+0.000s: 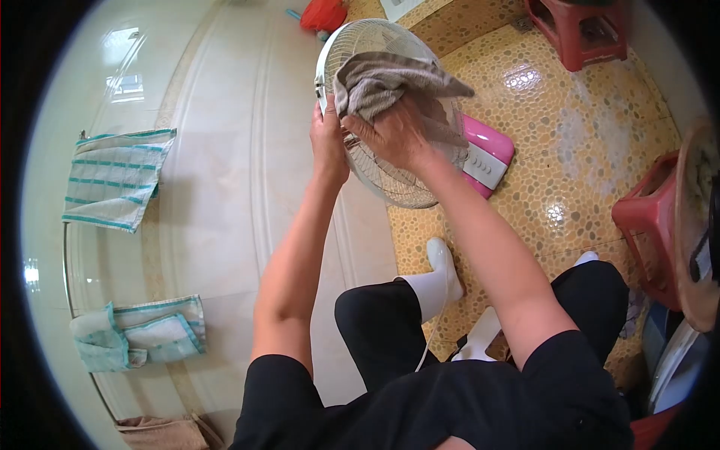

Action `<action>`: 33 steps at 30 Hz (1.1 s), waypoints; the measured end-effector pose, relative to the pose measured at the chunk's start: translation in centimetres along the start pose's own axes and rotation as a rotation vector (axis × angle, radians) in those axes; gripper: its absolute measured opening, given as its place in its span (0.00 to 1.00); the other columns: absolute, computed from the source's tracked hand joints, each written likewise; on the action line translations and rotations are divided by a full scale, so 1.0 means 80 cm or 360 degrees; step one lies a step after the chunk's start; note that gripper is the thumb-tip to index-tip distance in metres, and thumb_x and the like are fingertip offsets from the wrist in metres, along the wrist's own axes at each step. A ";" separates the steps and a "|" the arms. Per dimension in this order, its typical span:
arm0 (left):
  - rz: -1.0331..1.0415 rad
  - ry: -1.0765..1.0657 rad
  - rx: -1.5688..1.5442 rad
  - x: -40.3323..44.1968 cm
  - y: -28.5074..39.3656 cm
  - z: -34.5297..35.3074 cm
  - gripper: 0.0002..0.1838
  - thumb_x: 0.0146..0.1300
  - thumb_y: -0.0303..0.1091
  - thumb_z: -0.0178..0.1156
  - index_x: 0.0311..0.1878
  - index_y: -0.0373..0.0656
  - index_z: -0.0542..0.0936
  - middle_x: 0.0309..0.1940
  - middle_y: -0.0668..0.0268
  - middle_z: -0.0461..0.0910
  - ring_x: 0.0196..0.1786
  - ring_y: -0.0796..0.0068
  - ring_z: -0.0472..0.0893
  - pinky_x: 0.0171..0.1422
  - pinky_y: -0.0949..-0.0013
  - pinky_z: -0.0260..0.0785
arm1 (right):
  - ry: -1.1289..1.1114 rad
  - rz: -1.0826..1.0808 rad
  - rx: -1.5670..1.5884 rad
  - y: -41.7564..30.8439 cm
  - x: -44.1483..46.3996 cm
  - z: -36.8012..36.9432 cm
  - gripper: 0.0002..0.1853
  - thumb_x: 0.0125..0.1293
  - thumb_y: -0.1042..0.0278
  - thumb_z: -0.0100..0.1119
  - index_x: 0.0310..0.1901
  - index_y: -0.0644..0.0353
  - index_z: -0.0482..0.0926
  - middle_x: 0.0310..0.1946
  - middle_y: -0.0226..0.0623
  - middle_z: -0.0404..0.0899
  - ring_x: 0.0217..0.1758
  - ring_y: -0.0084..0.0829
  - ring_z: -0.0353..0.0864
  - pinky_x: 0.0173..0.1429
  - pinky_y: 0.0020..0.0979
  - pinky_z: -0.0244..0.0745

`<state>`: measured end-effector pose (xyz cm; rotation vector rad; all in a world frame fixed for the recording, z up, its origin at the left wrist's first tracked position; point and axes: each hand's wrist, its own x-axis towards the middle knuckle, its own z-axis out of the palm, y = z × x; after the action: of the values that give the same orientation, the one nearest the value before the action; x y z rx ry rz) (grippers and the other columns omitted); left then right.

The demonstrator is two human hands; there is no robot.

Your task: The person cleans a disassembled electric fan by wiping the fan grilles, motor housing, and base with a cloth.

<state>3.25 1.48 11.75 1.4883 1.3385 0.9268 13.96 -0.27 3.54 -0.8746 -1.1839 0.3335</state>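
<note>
A round fan with a wire grille stands in front of me, its pink and white base on the floor to the right. My left hand grips the left rim of the grille, fingers wrapped round its edge. A grey-brown cloth lies bunched over the grille. My right hand presses on this cloth from the near side; its thumb points toward my left hand, and its fingertips are partly hidden in the folds.
Striped towels hang on a rail along the tiled wall at the left. Red stools stand at the top right and right, near a round board. A red item lies beyond the fan. White boots are on the pebble-patterned floor.
</note>
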 end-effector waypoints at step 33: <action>0.0085 0.0168 0.0275 -0.023 -0.020 0.007 0.42 0.61 0.66 0.56 0.67 0.43 0.61 0.51 0.64 0.74 0.45 0.73 0.75 0.45 0.68 0.70 | -0.0196 0.1199 -0.0205 0.077 0.010 -0.033 0.36 0.67 0.38 0.34 0.51 0.66 0.79 0.52 0.58 0.77 0.59 0.52 0.74 0.66 0.40 0.64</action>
<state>3.01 -0.44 10.15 1.6320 1.4930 0.9551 17.88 3.07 -0.78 -1.4168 -0.9539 0.9370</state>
